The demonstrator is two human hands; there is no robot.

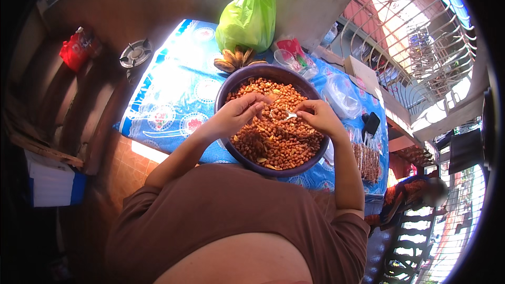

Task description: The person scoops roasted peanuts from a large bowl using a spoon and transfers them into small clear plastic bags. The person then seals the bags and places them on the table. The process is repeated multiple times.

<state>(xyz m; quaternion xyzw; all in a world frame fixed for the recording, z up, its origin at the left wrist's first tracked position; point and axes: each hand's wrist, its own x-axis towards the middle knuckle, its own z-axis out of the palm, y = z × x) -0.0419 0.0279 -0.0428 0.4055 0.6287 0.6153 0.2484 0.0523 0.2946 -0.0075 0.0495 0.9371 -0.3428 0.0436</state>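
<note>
A purple plastic basin [222, 102] full of reddish-brown peanuts [276, 142], with yellowish flakes among them, stands in front of me. Over its right half, my right hand [317, 114] pinches the handle of a small spoon [291, 114]. Peanuts lie in the bowl of that spoon, which points left. My left hand [241, 112] hovers above the left half of the basin, thumb and fingers drawn together. A blurred, translucent patch shows by its fingertips; whether it is thin plastic held there, I cannot tell.
Bananas [236, 58] and a green plastic bag [248, 15] stand behind the basin on the blue patterned tablecloth [177, 90]. To the right are clear plastic bags [342, 96], a black phone [371, 123] and filled packs [366, 161]. A person [406, 197] is at far right.
</note>
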